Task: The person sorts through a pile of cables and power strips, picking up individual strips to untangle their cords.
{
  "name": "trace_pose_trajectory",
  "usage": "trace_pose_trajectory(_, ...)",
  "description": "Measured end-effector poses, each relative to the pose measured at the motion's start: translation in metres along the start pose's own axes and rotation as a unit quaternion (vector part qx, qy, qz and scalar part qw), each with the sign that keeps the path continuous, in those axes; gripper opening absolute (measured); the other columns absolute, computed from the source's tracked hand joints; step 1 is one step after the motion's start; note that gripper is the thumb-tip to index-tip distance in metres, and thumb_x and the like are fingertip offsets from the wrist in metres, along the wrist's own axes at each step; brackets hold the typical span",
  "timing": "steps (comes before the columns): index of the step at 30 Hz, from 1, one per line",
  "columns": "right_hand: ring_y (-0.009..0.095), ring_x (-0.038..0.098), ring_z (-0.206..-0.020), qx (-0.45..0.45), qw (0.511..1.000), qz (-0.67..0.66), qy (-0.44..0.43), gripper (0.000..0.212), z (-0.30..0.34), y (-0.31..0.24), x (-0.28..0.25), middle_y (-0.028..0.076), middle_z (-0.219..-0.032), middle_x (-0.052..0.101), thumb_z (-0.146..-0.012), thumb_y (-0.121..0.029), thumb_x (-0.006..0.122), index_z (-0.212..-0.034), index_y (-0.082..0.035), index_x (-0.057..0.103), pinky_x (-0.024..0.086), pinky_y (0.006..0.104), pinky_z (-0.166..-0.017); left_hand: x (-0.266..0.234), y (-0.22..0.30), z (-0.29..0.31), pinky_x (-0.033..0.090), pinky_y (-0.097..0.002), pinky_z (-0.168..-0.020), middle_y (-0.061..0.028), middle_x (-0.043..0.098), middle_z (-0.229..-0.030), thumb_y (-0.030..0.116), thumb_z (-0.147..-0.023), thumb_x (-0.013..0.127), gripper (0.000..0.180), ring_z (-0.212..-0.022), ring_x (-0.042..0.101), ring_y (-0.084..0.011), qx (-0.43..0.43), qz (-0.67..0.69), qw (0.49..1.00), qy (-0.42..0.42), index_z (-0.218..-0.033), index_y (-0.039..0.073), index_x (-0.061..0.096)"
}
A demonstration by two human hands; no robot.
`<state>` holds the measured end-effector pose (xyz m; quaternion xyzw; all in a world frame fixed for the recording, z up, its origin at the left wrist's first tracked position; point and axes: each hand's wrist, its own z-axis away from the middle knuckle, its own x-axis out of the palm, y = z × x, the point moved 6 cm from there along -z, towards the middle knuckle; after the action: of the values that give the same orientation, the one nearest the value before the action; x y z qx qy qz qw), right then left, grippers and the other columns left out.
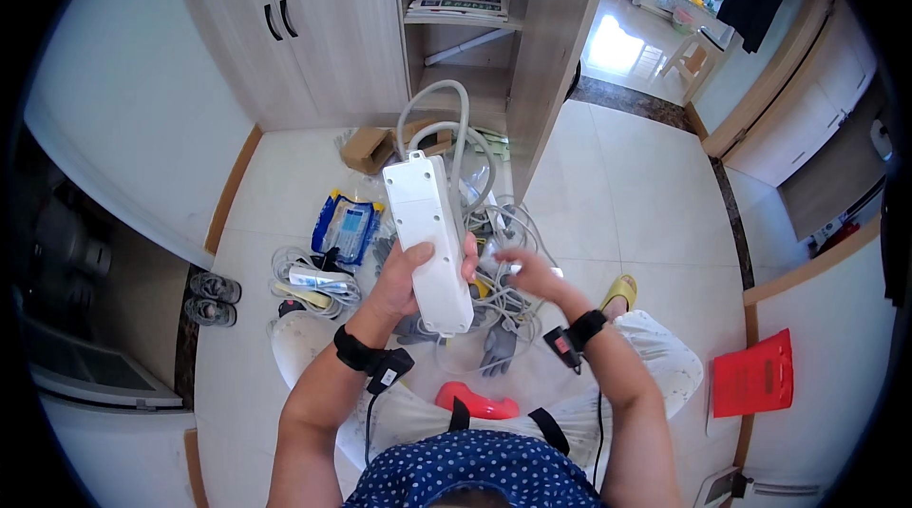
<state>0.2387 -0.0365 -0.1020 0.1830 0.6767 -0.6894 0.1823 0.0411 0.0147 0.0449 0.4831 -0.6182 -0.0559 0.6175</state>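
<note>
My left hand (394, 287) is closed around a long white power strip (429, 204), thumb on its broad face and fingertips at its right edge. The strip is tilted, with its screw-studded back facing up. A thick grey cord (465, 118) loops up behind its far end. My right hand (534, 276) is to the right of the strip, above tangled grey cables (518, 313). Its fingers are smeared by motion, so whether it grips anything is unclear. Grey gloves (499, 351) lie among the cables, and a red object (475, 402) rests close to my lap.
A coiled white cable (290, 266) and a blue-yellow package (349, 226) lie left on the tiled floor. Behind are a small cardboard box (367, 150) and a cabinet with its door (560, 42) swung open. Grey shoes (211, 301) stand far left; a red bag (753, 375) is right.
</note>
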Motion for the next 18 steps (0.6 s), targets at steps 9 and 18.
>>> trace_pose_trajectory(9, 0.025, 0.061, -0.073, 0.117, 0.981, 0.148, -0.049, 0.021, 0.044, 0.094, 0.05, 0.014, -0.08, 0.065, -0.089, -0.021, 0.063, -0.103, -0.006, 0.066, 0.047, 0.0387, -0.065, -0.017, -0.006, 0.007, 0.053, -0.0332, -0.078, -0.014, 0.064, -0.106, 0.02, -0.088, 0.062, 0.042, -0.089, 0.063, -0.0197, -0.08, -0.119, 0.989, 0.046, -0.122, -0.003, 0.05)
trace_pose_trajectory(18, 0.004, 0.042, -0.064, 0.123, 0.974, -0.166, 0.093, 0.021, 0.028, -0.053, -0.069, -0.005, -0.07, 0.052, -0.093, -0.022, 0.061, -0.098, -0.003, 0.067, 0.034, 0.0212, -0.056, -0.027, -0.028, 0.013, 0.05, -0.0321, -0.088, -0.0123, 0.065, -0.114, 0.017, -0.085, 0.067, 0.048, -0.099, 0.062, -0.0166, -0.147, -0.261, 0.951, 0.075, -0.127, 0.002, 0.049)
